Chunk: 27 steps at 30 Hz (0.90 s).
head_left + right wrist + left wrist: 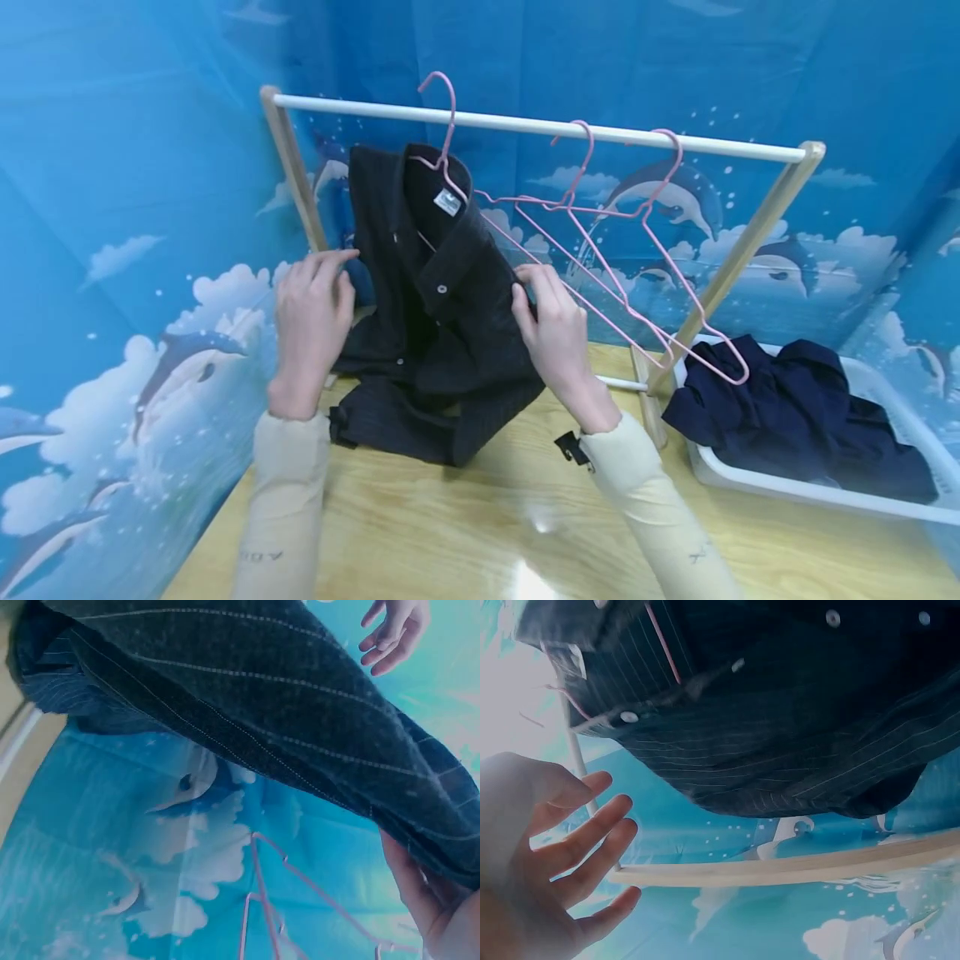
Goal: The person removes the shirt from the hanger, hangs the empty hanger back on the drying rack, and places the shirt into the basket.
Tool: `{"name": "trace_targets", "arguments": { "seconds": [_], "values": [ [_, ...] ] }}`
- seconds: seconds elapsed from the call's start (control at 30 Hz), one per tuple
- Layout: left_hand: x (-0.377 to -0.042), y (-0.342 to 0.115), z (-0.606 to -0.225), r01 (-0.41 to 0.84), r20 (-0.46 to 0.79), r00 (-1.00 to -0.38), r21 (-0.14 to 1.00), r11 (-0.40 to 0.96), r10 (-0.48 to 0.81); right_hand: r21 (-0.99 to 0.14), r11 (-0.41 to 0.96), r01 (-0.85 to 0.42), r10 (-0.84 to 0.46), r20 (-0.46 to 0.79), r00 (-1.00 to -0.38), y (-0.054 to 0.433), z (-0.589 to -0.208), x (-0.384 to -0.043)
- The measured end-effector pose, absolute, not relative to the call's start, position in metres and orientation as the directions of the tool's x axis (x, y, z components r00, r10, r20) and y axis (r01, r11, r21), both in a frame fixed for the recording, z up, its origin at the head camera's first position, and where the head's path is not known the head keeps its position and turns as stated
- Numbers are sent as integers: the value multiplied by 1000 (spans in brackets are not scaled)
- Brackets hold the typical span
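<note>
A dark pinstriped button shirt (480,333) hangs on a pink hanger (451,125), whose hook is at the white rail of the rack. Pale buttons and a white collar label show in the head view; the shirt's front (780,712) fills the upper left wrist view. My left hand (311,312) is beside the shirt's left edge. Its fingers (604,855) are spread and hold nothing, apart from the cloth in the left wrist view. With thumb and fingers my right hand (551,321) pinches the shirt's right side; the cloth (247,697) partly covers those fingers in the right wrist view.
Two bare pink hangers (660,217) hang farther right on the white rail (517,123). The rack's wooden legs (738,258) stand on the wooden table (420,533). At right, a white basket (810,492) holds dark folded clothing (802,417). A blue dolphin-print curtain surrounds the table.
</note>
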<state>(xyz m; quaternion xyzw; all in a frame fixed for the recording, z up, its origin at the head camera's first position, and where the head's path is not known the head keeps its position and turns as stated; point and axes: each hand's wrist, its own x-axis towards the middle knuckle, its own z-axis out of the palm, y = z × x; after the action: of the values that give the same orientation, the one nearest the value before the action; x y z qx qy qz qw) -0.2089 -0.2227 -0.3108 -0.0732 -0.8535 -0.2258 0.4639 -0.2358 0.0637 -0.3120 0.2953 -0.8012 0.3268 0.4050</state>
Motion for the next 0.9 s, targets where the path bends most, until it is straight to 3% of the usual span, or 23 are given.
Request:
{"name": "trace_targets", "arguments": {
  "seconds": [0.23, 0.53, 0.77, 0.9],
  "values": [
    [-217, -220, -313, 326, 792, -604, 349, 879, -90, -236, 605, -761, -232, 862, -451, 106, -342, -231],
    [-227, -222, -324, 331, 759, -643, 395, 857, -101, -236, 518, -822, -349, 819, -455, 152, -375, -225],
    [-229, -231, -351, 355, 644, -763, 346, 869, 55, -214, 498, -840, -364, 828, -427, 175, -396, -218],
    [-229, -232, -369, 396, 576, -812, 425, 814, 94, -201, 553, -809, -355, 821, -446, 187, -401, -215]
  ]
}}
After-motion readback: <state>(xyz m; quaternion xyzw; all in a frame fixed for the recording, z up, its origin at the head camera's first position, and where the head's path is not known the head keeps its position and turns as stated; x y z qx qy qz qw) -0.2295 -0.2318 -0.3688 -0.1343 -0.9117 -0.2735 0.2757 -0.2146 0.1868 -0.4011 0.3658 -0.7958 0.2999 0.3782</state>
